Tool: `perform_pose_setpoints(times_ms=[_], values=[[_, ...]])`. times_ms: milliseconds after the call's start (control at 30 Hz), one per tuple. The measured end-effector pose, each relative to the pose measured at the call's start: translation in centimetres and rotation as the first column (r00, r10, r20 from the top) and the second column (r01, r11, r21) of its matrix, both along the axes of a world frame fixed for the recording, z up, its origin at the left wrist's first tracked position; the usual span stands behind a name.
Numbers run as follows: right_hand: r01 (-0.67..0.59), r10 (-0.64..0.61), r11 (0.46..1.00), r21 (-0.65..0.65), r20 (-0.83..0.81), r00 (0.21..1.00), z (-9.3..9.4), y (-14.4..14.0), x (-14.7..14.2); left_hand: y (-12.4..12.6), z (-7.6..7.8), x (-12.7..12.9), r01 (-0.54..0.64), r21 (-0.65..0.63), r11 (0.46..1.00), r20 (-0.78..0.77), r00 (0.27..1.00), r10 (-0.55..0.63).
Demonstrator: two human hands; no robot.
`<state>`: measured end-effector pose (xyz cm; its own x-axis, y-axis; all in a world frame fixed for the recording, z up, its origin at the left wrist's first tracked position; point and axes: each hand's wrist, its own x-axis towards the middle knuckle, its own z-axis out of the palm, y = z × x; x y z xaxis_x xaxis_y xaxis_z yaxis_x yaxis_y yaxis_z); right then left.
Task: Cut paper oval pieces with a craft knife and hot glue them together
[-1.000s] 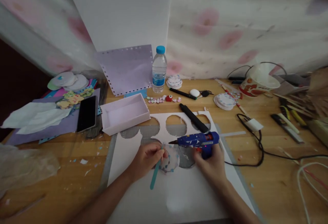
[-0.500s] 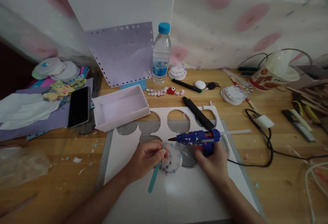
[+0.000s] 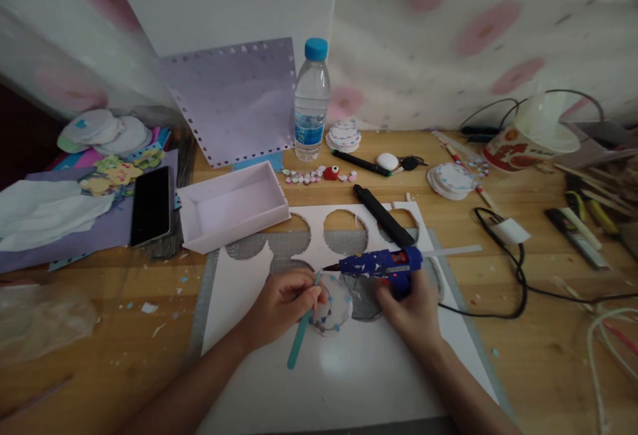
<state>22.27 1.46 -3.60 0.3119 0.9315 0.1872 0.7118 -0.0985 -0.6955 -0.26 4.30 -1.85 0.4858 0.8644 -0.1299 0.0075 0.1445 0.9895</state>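
Observation:
Pinched in the fingers of my left hand (image 3: pixel 289 299) is a teal craft stick (image 3: pixel 298 342), slanting down toward me. My right hand (image 3: pixel 411 309) grips a blue hot glue gun (image 3: pixel 381 263) by its handle, its dark nozzle pointing left at the top end of the stick. Whether the nozzle touches the stick I cannot tell. Just beneath my left fingertips lies a white paper disc (image 3: pixel 335 305) edged with small blue and dark dots. Under it is a white sheet (image 3: pixel 264 388) with round holes cut out, lying on a grey cutting mat (image 3: pixel 202 329).
Behind the sheet stand a pale pink open box (image 3: pixel 234 212) and a water bottle (image 3: pixel 312 103). A black marker (image 3: pixel 383 214) lies across the sheet's far edge. On the left is a phone (image 3: pixel 152 206); on the right, a black cable (image 3: pixel 521 289) and a paper cup (image 3: pixel 528 139).
The whole view has shifted slightly. Both hands keep their grips, and the glue gun's nozzle stays close to the top of the craft stick.

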Motion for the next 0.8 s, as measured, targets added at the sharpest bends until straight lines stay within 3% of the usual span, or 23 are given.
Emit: perform_pose_setpoints(times_ms=[300, 800], values=[[-0.043, 0.043, 0.999, -0.006, 0.031, 0.999, -0.9, 0.1, 1.0, 0.0, 0.0, -0.1, 0.013, 0.010, 1.000, 0.004, 1.000, -0.013], [-0.054, 0.053, 0.999, 0.004, 0.037, 0.998, -0.8, -0.1, 0.6, 0.1, 0.1, -0.1, 0.025, -0.013, 1.000, 0.013, 1.000, -0.025]])
